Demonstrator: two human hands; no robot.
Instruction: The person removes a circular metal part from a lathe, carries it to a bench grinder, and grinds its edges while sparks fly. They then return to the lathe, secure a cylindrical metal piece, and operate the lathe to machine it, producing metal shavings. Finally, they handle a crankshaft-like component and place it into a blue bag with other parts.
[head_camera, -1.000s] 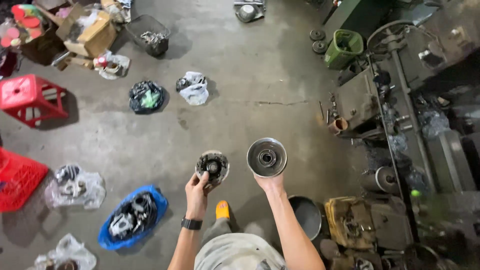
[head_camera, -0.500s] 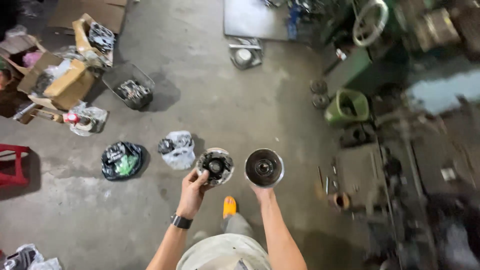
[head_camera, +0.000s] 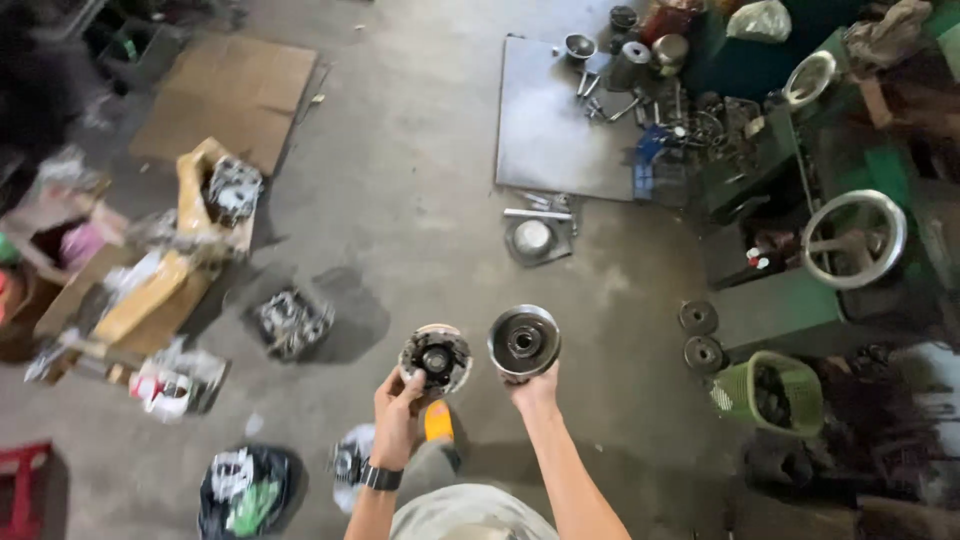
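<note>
Fingers first: the left hand has its fingers curled up around the lower edge of a dark round clutch part, thumb pressed on the rim, the face with its black centre and pale rim turned up to the camera. Right beside it, close but apart, the right hand grips from below a shiny metal pulley disc, fingers wrapped under it so only the knuckles show, the hub hole facing up. Both pieces are held out in front at chest level, above the concrete floor. A black wristwatch sits on the left wrist, and an orange shoe tip peeks out just under the clutch part. Moving out: a black bag of parts lies on the floor low on the left, a small crate of metal pieces further up, cardboard boxes beyond that. On the right, a green basket stands near two dark discs at the foot of a green machine with a handwheel, and a grey metal sheet lies on the floor ahead with tools at its edge.
</note>
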